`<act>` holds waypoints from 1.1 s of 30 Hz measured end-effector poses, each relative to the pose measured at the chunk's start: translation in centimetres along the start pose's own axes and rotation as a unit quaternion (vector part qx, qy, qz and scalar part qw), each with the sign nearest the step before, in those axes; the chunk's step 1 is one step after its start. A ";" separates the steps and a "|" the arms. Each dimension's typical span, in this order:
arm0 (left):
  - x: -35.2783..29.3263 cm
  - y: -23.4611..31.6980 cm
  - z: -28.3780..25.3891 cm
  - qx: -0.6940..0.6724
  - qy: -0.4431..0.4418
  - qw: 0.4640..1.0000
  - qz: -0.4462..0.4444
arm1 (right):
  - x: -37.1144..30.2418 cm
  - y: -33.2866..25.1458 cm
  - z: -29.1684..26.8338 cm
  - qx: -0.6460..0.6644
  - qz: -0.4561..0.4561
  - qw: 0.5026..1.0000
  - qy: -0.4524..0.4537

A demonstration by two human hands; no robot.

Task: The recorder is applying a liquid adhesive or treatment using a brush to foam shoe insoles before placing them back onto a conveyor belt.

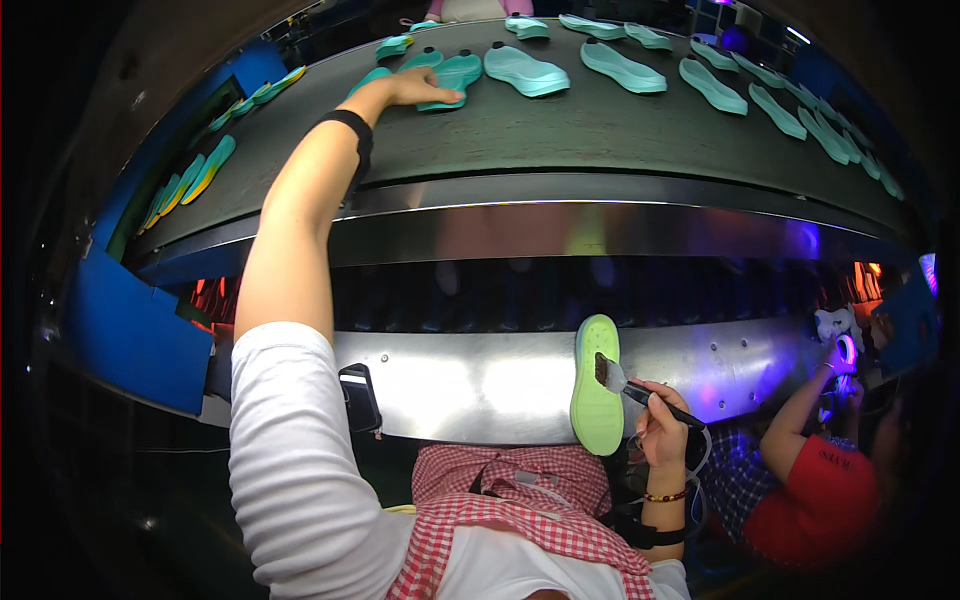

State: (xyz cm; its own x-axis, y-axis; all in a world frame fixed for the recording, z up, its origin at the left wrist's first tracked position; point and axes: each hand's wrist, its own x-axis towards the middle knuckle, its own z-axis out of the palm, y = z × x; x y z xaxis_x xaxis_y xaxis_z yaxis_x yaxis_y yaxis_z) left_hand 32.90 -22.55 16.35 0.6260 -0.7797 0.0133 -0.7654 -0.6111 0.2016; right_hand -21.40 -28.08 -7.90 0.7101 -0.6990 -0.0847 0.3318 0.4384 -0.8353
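Observation:
My left arm stretches far forward over the conveyor belt [500,140]. There my left hand [415,88] is closed on the near end of a teal shoe sole [458,68], its thumb along the edge. On the shiny metal ledge [460,375] close to me, a lime green shoe sole [598,420] lies lengthwise, pointing away from me. My right hand [660,428] grips a brush [640,392] by its black handle. The dark bristles rest on or just over the middle of the green sole; I cannot tell which.
Many pale teal soles [622,68] stand along the belt, and yellow-edged ones [210,170] are at its left end. A dark phone-like device [359,397] sits at the ledge's left. A co-worker in a red top [820,500] works at the right; another person [470,8] is across the belt.

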 end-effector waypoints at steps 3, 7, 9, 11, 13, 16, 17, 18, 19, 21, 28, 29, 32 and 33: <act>1.1 -0.1 -0.3 0.005 0.016 1.000 0.021 | 0.3 0.2 -1.2 0.024 0.017 0.999 0.026; 1.9 2.7 0.8 -0.030 0.037 0.998 0.031 | 1.1 0.8 -2.5 0.051 0.033 0.998 0.011; 2.2 5.2 1.5 -0.028 0.057 0.997 0.037 | 1.5 1.1 -2.9 0.069 0.042 0.997 0.005; 2.9 8.2 2.0 -0.020 0.017 0.998 0.058 | 1.7 1.3 -3.4 0.090 0.038 0.995 -0.009; 3.9 11.5 2.5 -0.013 0.015 0.997 0.080 | 1.8 1.4 -3.7 0.091 0.049 0.995 -0.006; 5.9 16.8 3.5 0.009 -0.001 0.994 0.106 | 1.8 1.4 -4.1 0.096 0.051 0.994 -0.012; 6.6 18.7 4.2 0.012 0.008 0.993 0.118 | 1.7 1.4 -4.2 0.098 0.043 0.994 -0.023; 7.2 20.4 4.7 0.016 0.017 0.991 0.130 | 1.7 1.4 -4.2 0.097 0.049 0.994 -0.011; 7.7 21.9 5.2 -0.011 0.013 0.988 0.151 | 1.7 1.5 -4.2 0.100 0.048 0.994 -0.009; 7.8 23.9 5.7 -0.064 -0.005 0.979 0.194 | 1.6 1.6 -4.0 0.103 0.045 0.994 -0.010; 3.2 23.4 4.3 0.096 0.006 0.989 0.111 | 1.0 1.4 -3.0 0.095 0.039 0.994 -0.025; 2.3 22.6 4.2 0.113 0.025 0.989 0.088 | 0.8 1.3 -2.8 0.096 0.038 0.994 -0.027; -0.1 19.3 3.8 0.141 0.045 0.989 0.019 | 0.0 1.0 -2.4 0.084 0.030 0.996 -0.028; -0.9 18.0 3.5 0.139 0.049 0.989 0.029 | -0.3 0.8 -2.3 0.070 0.039 0.996 -0.026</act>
State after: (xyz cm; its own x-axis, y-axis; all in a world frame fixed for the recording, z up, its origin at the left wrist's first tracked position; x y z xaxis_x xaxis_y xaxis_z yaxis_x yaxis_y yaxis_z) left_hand 18.00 -33.34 16.56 0.5811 -0.8056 0.1153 -0.8031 -0.5906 -0.0791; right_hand -22.79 -28.83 -9.84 0.7671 -0.6312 -0.1151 0.3554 0.5673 -0.7429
